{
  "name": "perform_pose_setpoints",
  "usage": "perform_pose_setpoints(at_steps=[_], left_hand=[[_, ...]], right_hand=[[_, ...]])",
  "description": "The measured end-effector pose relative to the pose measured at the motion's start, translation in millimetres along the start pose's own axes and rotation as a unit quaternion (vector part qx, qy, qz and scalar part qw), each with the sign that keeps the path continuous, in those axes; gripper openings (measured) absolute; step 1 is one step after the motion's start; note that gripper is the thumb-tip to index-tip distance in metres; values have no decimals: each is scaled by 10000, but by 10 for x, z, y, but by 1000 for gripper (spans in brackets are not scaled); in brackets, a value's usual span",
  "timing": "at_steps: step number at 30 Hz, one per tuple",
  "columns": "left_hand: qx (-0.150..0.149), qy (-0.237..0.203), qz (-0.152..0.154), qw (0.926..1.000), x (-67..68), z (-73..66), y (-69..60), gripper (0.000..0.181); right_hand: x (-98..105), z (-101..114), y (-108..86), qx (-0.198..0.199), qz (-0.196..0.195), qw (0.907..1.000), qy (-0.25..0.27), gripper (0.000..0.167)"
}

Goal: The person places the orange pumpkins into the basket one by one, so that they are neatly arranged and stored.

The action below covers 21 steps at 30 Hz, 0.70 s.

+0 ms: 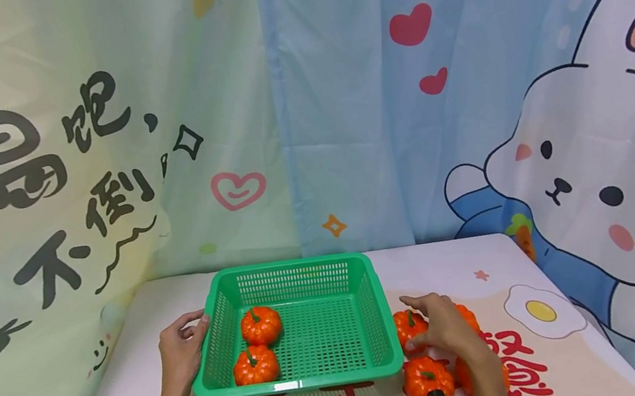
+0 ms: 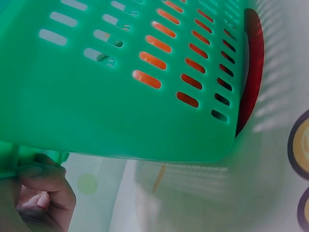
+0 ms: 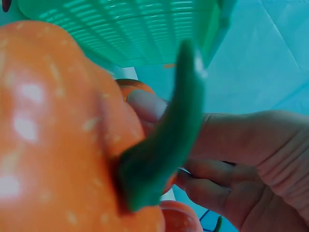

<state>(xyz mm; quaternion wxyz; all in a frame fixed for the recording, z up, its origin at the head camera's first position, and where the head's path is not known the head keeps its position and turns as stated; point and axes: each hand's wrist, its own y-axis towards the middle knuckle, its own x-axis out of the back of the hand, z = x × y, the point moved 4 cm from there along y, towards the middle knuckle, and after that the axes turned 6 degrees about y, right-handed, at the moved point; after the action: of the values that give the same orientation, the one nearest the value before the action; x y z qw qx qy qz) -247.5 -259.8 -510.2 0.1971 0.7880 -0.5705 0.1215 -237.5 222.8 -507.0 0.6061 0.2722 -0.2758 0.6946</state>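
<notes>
A green plastic basket (image 1: 328, 319) stands in the middle of the table, with two small orange pumpkins (image 1: 261, 326) along its left side. My left hand (image 1: 181, 352) grips the basket's left rim; the left wrist view shows fingers (image 2: 53, 186) curled at the rim. Right of the basket, my right hand (image 1: 446, 323) has thumb and fingers around an orange pumpkin (image 1: 410, 329). A nearer pumpkin (image 3: 63, 130) with a green stem covers much of that grasp in the right wrist view, where the thumb (image 3: 147, 105) lies against orange behind it.
Another pumpkin (image 1: 427, 381) sits at the basket's front right corner, and further ones (image 1: 467, 317) are partly hidden by my right hand and forearm. A printed cloth (image 1: 543, 342) covers the table. Behind it hangs a patterned curtain (image 1: 336, 118).
</notes>
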Motion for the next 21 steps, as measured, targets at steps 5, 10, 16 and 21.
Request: perform_pose_setpoints(at_steps=[5,10,16,21], left_hand=[[8,8,-1,10000,0,24,10,34],[-16,8,-17,10000,-5,33,12,33],[-75,6,-14,10000,-4,17,4,33],[-65,30,-36,10000,-1,18,1,32]], right_hand=[[-22,-5,12,-124,31,9999,-5,83],[-45,-11,17,-216,79,9997,57,81],[-49,-21,18,-200,84,9998,4,76],[-63,-38,20,-194,104,9997,78,71]])
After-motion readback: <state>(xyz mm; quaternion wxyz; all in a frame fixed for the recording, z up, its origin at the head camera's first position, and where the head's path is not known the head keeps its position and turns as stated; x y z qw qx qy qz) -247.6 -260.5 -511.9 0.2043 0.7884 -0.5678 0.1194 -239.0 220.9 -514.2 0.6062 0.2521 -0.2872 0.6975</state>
